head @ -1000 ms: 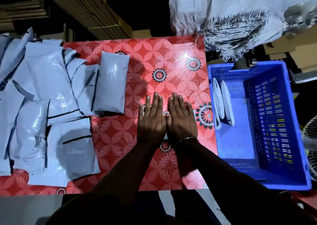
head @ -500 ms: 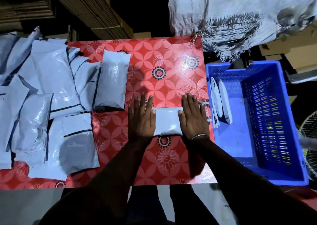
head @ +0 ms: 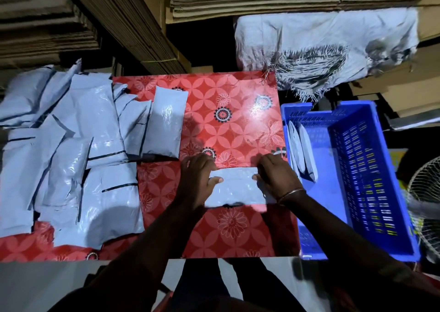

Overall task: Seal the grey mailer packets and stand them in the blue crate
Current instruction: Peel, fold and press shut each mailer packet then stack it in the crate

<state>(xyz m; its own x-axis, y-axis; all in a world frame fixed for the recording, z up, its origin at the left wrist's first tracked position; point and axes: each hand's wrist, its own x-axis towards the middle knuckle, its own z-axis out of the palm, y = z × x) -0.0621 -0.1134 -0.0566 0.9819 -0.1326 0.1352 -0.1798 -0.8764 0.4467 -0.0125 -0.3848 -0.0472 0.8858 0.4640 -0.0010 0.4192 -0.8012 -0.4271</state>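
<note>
A grey mailer packet lies on the red flowered table near its front right. My left hand grips the packet's left end, thumb on top. My right hand, with a thin bangle at the wrist, grips its right end. The packet's front edge looks slightly raised off the table. The blue crate stands just right of the table. Two sealed grey packets stand on edge against the crate's left wall.
A pile of several grey mailers covers the table's left half, with one sealed packet at its right edge. Stacked cardboard and a frayed white sack lie behind. A wire fan guard is at far right.
My hands slid apart from the packet's middle to its two ends, and now their fingers curl around the ends and hold it.
</note>
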